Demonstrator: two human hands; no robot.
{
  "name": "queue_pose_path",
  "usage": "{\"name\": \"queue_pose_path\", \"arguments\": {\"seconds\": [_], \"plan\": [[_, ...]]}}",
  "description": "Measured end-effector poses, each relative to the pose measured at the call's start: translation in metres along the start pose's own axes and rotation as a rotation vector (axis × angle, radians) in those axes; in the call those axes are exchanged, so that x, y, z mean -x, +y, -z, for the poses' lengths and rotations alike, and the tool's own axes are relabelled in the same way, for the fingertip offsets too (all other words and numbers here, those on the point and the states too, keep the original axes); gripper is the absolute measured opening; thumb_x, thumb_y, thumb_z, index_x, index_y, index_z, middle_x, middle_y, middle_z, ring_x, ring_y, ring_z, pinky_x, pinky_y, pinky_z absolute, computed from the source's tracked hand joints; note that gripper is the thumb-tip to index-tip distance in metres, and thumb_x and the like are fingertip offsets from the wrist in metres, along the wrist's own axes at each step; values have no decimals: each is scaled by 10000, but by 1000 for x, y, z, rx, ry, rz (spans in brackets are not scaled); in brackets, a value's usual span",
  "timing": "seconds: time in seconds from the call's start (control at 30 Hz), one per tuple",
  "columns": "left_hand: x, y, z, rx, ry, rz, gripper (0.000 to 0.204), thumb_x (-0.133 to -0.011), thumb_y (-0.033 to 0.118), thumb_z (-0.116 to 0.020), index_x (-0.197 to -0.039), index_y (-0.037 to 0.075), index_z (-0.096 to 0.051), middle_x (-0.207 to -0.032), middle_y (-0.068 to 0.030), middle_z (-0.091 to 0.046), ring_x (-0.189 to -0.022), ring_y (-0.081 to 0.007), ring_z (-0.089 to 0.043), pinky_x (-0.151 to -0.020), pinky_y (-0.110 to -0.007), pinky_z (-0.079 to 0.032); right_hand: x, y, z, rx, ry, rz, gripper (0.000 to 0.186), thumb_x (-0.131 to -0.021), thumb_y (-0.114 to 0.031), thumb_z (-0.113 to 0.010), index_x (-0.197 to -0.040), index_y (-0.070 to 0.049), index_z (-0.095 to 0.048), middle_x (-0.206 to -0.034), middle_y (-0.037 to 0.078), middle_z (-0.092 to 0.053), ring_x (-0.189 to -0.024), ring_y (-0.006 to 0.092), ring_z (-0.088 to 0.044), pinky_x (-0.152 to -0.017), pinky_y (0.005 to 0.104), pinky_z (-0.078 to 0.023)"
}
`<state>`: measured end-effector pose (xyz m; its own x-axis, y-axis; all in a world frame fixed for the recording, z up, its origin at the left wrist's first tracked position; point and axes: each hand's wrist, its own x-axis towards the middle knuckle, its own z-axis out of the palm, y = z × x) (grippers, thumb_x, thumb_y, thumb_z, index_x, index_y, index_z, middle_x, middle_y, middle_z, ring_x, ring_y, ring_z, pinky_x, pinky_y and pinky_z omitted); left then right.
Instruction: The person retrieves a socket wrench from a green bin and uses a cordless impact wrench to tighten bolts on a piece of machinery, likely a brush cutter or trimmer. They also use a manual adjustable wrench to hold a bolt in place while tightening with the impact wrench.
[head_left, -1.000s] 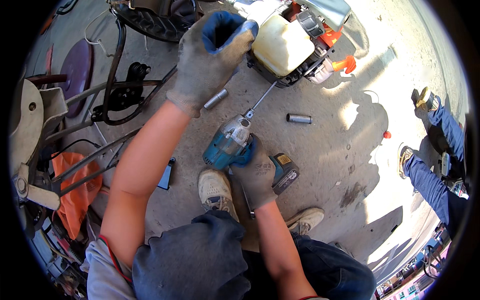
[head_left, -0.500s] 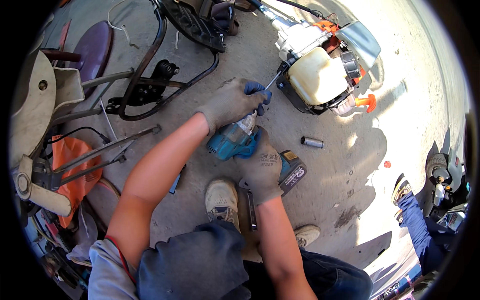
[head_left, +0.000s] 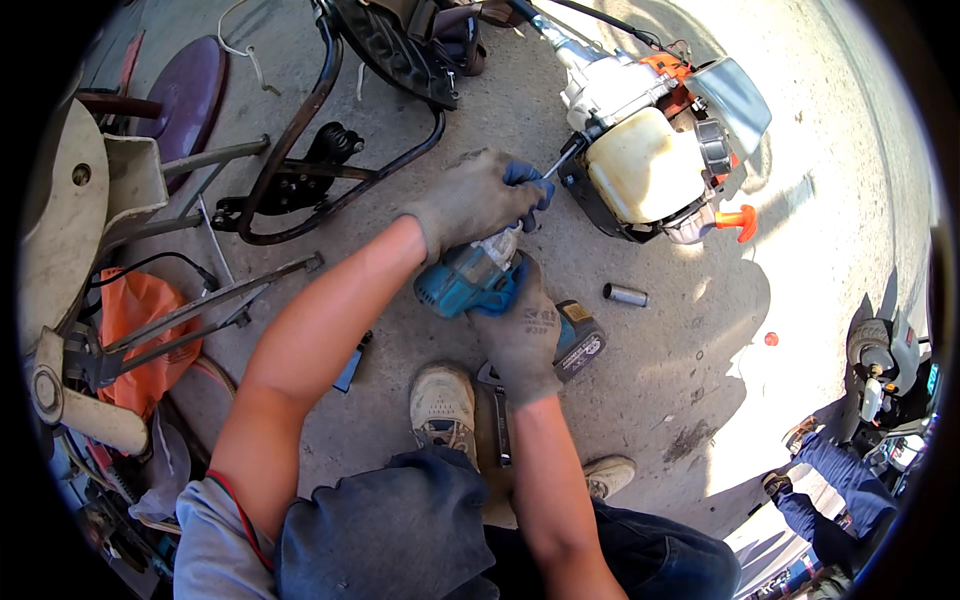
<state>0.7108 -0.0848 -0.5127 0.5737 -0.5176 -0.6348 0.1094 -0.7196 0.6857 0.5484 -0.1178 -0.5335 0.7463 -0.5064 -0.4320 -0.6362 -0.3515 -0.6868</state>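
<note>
My right hand [head_left: 522, 335], in a grey work glove with dark blue fingers, is closed around the handle of a teal cordless impact wrench [head_left: 462, 282]. Its dark battery [head_left: 582, 345] sticks out to the right of that hand. Just beyond the wrench's nose, my left hand [head_left: 472, 200] in a matching glove has its fingers pinched on a thin metal rod [head_left: 563, 163]. The rod's far end reaches the near-left side of a small engine [head_left: 645, 165] with a yellowed fuel tank. Whether the rod sits in the wrench is hidden by my fingers.
A metal socket [head_left: 626, 294] lies right of the wrench. By my shoes are a spanner [head_left: 502, 425] and a small blue item [head_left: 350, 368]. Metal frames [head_left: 290, 165] and an orange bag [head_left: 150, 320] crowd the left. Another person's legs [head_left: 850, 475] show at right.
Both hands keep their grips, and the wrench stays nearly in place. The engine appears slightly farther right and lower. At the right, the other person's legs have shifted position.
</note>
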Motion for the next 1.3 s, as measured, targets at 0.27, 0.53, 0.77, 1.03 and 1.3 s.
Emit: {"name": "queue_pose_path", "arguments": {"seconds": [0.27,0.53,0.77,1.03,1.3], "plan": [[1,18,8,-175,46,-1,427,-858,318,-705,-1117,-16,-642,-893,-91,-727,-771,-150,-696,-716,-294,-552,-10,-5,-10,-105,31,22,628,-694,-235,-783,-1221,-48,-496,-1015,212,-676,-937,366,-677,-796,439,-532],[-30,23,31,-430,-122,-128,307,-862,266,-686,-1042,19,-709,-1010,-123,-703,-820,-152,-685,-726,-299,-554,-16,-3,-18,-78,27,22,638,-712,-224,-762,-1250,-48,-467,-1013,196,-681,-919,363,-680,-795,437,-531],[-77,60,49,-245,-84,-618,379,-873,375,-706,-1144,111,-695,-961,-55,-703,-885,-143,-646,-795,-297,-541,-15,-1,-18,-87,43,25,633,-708,-205,-768,-1244,-41,-474,-974,191,-688,-893,359,-685,-783,429,-537],[-74,63,31,-374,-50,-526,631,-753,637,-727,-1031,72,-736,-894,-115,-712,-797,-198,-673,-751,-328,-542,-14,4,-20,-68,91,50,627,-710,-229,-767,-1243,-54,-486,-963,187,-689,-886,354,-685,-773,422,-540],[-81,63,20,-548,67,-578,838,-731,808,-582,-974,22,-738,-892,-194,-712,-874,-295,-704,-790,-387,-557,-7,-1,-13,-76,44,-46,634,-714,-246,-764,-1257,-64,-491,-1001,193,-686,-923,357,-680,-797,423,-534]]}}
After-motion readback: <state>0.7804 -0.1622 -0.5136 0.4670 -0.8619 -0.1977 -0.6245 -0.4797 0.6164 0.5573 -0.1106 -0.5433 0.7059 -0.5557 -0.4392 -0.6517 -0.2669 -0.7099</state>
